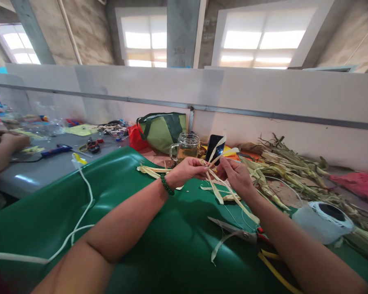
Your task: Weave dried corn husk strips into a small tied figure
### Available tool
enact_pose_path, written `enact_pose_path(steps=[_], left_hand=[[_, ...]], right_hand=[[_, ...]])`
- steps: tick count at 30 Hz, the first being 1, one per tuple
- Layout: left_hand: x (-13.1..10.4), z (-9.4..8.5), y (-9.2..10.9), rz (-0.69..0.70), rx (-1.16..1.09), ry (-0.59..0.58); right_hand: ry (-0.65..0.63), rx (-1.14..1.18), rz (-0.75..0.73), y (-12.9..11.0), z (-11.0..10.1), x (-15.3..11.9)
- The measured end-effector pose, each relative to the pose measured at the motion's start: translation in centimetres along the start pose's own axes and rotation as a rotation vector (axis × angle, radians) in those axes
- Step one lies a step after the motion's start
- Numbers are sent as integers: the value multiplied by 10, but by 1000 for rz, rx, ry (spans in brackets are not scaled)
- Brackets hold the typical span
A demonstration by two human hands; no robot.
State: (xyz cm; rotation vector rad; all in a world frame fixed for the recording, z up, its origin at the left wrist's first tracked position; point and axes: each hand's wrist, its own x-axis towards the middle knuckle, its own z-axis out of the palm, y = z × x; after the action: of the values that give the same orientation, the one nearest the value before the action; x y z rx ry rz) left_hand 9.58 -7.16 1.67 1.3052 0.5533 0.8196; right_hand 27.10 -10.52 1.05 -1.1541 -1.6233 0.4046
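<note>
Left hand (190,168) and right hand (236,174), fingers drawn together, pinch pale husk strips (215,188) above a green sheet (159,253); from the strips, scissors (243,234) lie at five o'clock, a glass mug (188,149) at ten.

Grn mat (159,253) w/ scissors (244,234), husks (149,169)

The left hand (188,168) hides from me part of the long, pale dried-husk strips (215,190); my view's left edge cuts off a co-worker's bare arm (0,154).
</note>
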Motion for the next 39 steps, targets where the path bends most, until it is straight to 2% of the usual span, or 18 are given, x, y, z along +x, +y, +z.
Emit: enact_pose_path(steps=[3, 5, 7, 12, 14, 17, 21, 26, 33, 39], left_hand=[[1, -3, 6, 6, -69, 100], [1, -4, 9, 17, -74, 126], [1, -4, 10, 28, -58, 120], [2, -2, 5, 78, 38, 70], [3, -1, 3, 90, 65, 40], [3, -1, 2, 65, 10, 30], [1, -3, 7, -5, -128, 72], [-1, -1, 11, -71, -161, 60], [1, -2, 8, -51, -156, 54], [2, -5, 7, -67, -130, 14]], right_hand=[[24, -176, -269, 5, -1, -4], [-53, -232, -476, 6, -1, -7], [-109, -206, -571, 5, 0, -9], [34, -114, -469, -3, 0, -6], [22, -100, -468, -6, 1, -4], [-48, -96, -501, -8, 2, -3], [44, -157, -552, -5, 0, -6], [-59, -191, -666, 0, -6, -5], [-159, -256, -668, -5, -9, -3], [-121, -247, -641, -5, -11, -2]])
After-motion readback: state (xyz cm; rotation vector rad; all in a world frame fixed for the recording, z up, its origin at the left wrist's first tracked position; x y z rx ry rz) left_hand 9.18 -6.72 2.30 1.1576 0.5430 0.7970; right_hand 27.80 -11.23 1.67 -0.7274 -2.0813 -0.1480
